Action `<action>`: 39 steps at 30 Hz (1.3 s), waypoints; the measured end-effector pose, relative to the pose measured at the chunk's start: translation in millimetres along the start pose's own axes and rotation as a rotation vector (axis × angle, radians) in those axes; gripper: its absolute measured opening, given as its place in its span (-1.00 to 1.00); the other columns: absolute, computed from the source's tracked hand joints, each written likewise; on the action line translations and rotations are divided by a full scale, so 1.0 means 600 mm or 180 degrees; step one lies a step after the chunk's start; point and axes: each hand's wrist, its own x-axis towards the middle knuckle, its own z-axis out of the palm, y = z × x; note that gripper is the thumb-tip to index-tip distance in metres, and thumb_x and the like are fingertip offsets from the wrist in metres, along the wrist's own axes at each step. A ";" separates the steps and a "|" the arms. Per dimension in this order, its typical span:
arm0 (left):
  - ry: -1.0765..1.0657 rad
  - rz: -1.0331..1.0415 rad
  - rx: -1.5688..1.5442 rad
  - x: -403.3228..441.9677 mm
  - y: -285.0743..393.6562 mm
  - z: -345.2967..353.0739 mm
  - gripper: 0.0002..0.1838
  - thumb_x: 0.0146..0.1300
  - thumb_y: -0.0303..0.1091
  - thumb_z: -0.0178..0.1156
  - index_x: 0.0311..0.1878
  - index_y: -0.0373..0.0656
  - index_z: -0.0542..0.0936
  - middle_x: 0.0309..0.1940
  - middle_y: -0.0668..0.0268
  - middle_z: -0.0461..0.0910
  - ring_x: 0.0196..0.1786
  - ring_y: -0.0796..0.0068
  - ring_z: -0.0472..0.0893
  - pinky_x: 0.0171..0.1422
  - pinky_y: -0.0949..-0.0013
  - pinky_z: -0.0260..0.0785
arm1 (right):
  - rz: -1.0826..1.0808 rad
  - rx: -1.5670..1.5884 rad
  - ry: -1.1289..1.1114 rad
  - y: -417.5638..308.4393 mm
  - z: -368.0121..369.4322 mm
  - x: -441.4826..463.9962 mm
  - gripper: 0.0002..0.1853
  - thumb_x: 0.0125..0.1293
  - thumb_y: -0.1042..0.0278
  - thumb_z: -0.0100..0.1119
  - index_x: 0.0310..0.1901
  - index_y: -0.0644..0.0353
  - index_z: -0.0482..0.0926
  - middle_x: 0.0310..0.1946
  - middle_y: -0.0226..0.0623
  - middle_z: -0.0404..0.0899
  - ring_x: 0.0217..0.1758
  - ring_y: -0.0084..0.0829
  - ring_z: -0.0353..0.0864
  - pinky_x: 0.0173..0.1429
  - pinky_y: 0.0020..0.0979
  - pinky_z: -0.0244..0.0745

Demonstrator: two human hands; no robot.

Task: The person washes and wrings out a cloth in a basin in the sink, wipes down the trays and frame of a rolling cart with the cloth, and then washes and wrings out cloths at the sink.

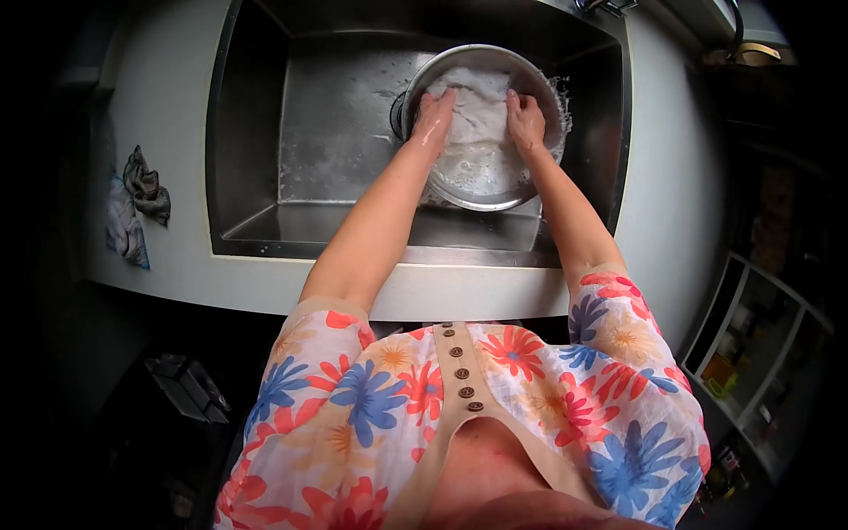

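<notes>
A round metal basin (499, 201) stands in the right part of the steel sink (327, 132), with soapy water (477, 168) in it. A wet white cloth (478, 110) lies in the basin, partly in the suds. My left hand (433, 117) grips the cloth's left side, thumb on top and fingers hidden under the fabric. On the other side, my right hand (526, 122) has its fingers closed on the cloth's right edge. Both wrists reach over the basin's near rim. Wet foam shows on my left wrist.
On the white countertop (159, 88) left of the sink lie a dark crumpled rag (147, 187) and a white-and-blue cloth (125, 225). A faucet (605, 6) is partly visible at the top. At the right stands a white shelf frame (742, 353) with items inside.
</notes>
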 end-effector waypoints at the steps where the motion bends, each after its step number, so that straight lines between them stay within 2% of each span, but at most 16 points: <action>1: -0.0243 0.0059 0.0427 0.030 -0.028 -0.008 -0.35 0.04 -0.20 0.13 0.20 -0.33 0.31 0.15 -0.09 0.35 0.18 0.06 0.39 0.21 0.24 0.23 | -0.0205 -0.0181 -0.0282 0.014 0.011 -0.013 -0.64 0.24 0.04 -0.04 -0.31 0.21 0.54 -0.35 0.03 0.57 -0.22 0.08 0.54 -0.09 -0.08 0.40; 3: -0.0746 0.0167 0.1282 0.080 -0.080 -0.013 -0.37 0.04 -0.21 0.13 0.19 -0.30 0.31 0.13 -0.06 0.37 0.14 0.04 0.43 0.18 0.27 0.26 | -0.0457 -0.0449 -0.0670 0.022 0.012 -0.017 -0.65 0.23 0.07 -0.02 -0.31 0.25 0.53 -0.37 0.03 0.57 -0.24 0.05 0.55 -0.11 -0.10 0.40; 6: -0.0404 0.0297 0.1156 0.085 -0.098 -0.015 -0.58 0.09 -0.29 0.11 -0.01 -0.33 0.45 -0.11 0.14 0.52 -0.02 0.28 0.49 0.02 0.29 0.32 | -0.0584 -0.0656 -0.0995 0.029 -0.005 -0.012 -0.67 0.20 0.15 0.04 -0.30 0.32 0.53 -0.42 0.04 0.56 -0.29 -0.01 0.58 -0.17 -0.14 0.42; 7: -0.0550 0.0100 0.0523 0.081 -0.094 -0.019 -0.61 0.12 -0.27 0.10 -0.04 -0.31 0.46 -0.14 0.15 0.53 -0.05 0.28 0.50 -0.01 0.29 0.34 | -0.0996 -0.0707 0.0074 0.070 0.012 0.007 -0.73 0.19 0.23 0.07 -0.33 0.32 0.52 -0.47 0.03 0.56 -0.36 -0.01 0.57 -0.25 -0.22 0.43; 10: -0.0796 -0.0552 -0.1135 0.025 -0.033 -0.006 -0.68 0.18 -0.21 0.07 -0.13 -0.26 0.50 -0.20 0.18 0.54 -0.16 0.30 0.53 -0.08 0.30 0.38 | -0.0328 0.0706 -0.1058 -0.003 0.014 -0.014 -0.76 0.19 0.26 0.09 -0.33 0.32 0.51 -0.47 0.01 0.57 -0.42 -0.07 0.56 -0.32 -0.31 0.42; 12: -0.0604 -0.1080 -0.1854 0.009 -0.008 -0.002 -0.71 0.23 -0.19 0.03 -0.17 -0.22 0.52 -0.25 0.20 0.54 -0.24 0.31 0.54 -0.10 0.29 0.41 | -0.0648 0.0930 -0.0592 -0.120 -0.006 -0.074 -0.77 0.18 0.24 0.11 -0.34 0.28 0.51 -0.46 -0.03 0.56 -0.49 -0.12 0.52 -0.38 -0.37 0.39; 13: -0.1573 -0.0908 -0.2222 0.033 -0.039 -0.023 -0.74 0.26 -0.23 0.00 -0.16 -0.22 0.52 -0.25 0.19 0.55 -0.21 0.32 0.56 -0.11 0.26 0.45 | -0.1014 0.0859 -0.0475 -0.166 -0.019 -0.103 -0.77 0.18 0.23 0.12 -0.35 0.26 0.50 -0.47 -0.03 0.55 -0.47 -0.10 0.52 -0.37 -0.33 0.40; 17: -0.1124 -0.0840 -0.2054 0.068 -0.057 -0.007 -0.72 0.26 -0.25 0.01 -0.14 -0.27 0.51 -0.23 0.17 0.56 -0.19 0.32 0.57 -0.12 0.26 0.47 | -0.1634 0.0310 -0.0204 -0.190 0.009 -0.112 -0.64 0.23 0.02 0.00 -0.42 0.19 0.51 -0.45 0.00 0.55 -0.32 0.06 0.52 -0.23 -0.12 0.41; 19: -0.0883 -0.0790 -0.2012 0.069 -0.061 0.002 -0.71 0.26 -0.27 0.01 -0.12 -0.29 0.51 -0.22 0.16 0.56 -0.17 0.32 0.57 -0.13 0.25 0.48 | -0.0761 0.0106 -0.0221 -0.140 0.020 -0.039 -0.63 0.25 -0.01 -0.04 -0.37 0.16 0.53 -0.41 -0.01 0.57 -0.26 0.06 0.53 -0.18 -0.10 0.40; 25: -0.0187 0.0158 -0.0907 0.040 -0.026 0.005 -0.60 0.17 -0.25 0.08 -0.01 -0.34 0.46 -0.15 0.13 0.54 -0.09 0.24 0.54 0.00 0.23 0.38 | 0.0227 0.0108 -0.0125 -0.008 -0.013 0.001 -0.60 0.25 -0.03 -0.05 -0.32 0.19 0.54 -0.31 0.05 0.57 -0.11 0.08 0.51 -0.04 -0.06 0.37; 28: 0.0034 0.0708 0.1266 0.041 -0.054 0.000 -0.58 0.16 -0.23 0.09 0.03 -0.30 0.46 -0.11 0.14 0.53 -0.02 0.25 0.52 0.07 0.22 0.35 | -0.0046 -0.0374 -0.0231 0.023 0.015 -0.040 -0.63 0.21 0.03 0.04 -0.29 0.23 0.54 -0.27 0.07 0.55 -0.12 0.08 0.51 -0.03 -0.07 0.38; 29: 0.0060 0.0859 0.2268 0.037 -0.060 0.001 -0.58 0.17 -0.23 0.09 0.04 -0.30 0.47 -0.10 0.15 0.54 0.01 0.27 0.52 0.08 0.22 0.35 | -0.0534 -0.0655 -0.0946 0.032 0.013 -0.053 -0.64 0.14 0.09 0.12 -0.24 0.26 0.55 -0.23 0.07 0.54 -0.12 0.04 0.53 -0.02 -0.08 0.38; 32: -0.0375 0.0414 0.2655 0.041 -0.052 -0.011 -0.58 0.14 -0.21 0.09 0.03 -0.22 0.47 -0.09 0.18 0.52 -0.01 0.31 0.50 0.08 0.25 0.35 | -0.0976 -0.1050 -0.0965 0.069 0.005 -0.011 -0.65 0.09 0.15 0.16 -0.20 0.26 0.55 -0.27 0.05 0.57 -0.17 0.01 0.55 -0.06 -0.13 0.42; 33: -0.0450 0.0054 0.1762 0.038 -0.048 -0.010 -0.60 0.14 -0.20 0.10 0.01 -0.21 0.47 -0.09 0.20 0.52 -0.03 0.33 0.50 0.08 0.27 0.35 | -0.0112 -0.0145 -0.0936 0.061 -0.005 -0.001 -0.68 0.07 0.20 0.17 -0.20 0.26 0.56 -0.32 0.01 0.59 -0.23 -0.02 0.58 -0.14 -0.18 0.45; 38: -0.0910 -0.1101 -0.1562 0.019 -0.023 -0.005 -0.54 0.15 -0.10 0.14 0.06 -0.13 0.42 -0.12 0.26 0.52 -0.03 0.28 0.48 0.14 0.29 0.31 | -0.0529 0.1295 -0.0591 -0.137 -0.022 -0.094 -0.71 0.13 0.15 0.17 -0.30 0.24 0.56 -0.43 -0.02 0.58 -0.29 -0.05 0.59 -0.22 -0.23 0.45; 39: -0.1134 -0.0425 -0.1203 0.022 -0.035 -0.008 -0.60 0.18 -0.13 0.12 0.01 -0.14 0.43 -0.13 0.25 0.52 -0.04 0.29 0.48 0.12 0.28 0.32 | -0.0868 0.1022 -0.0556 -0.162 -0.025 -0.108 -0.69 0.15 0.11 0.14 -0.30 0.24 0.55 -0.43 -0.02 0.58 -0.29 -0.04 0.58 -0.21 -0.21 0.44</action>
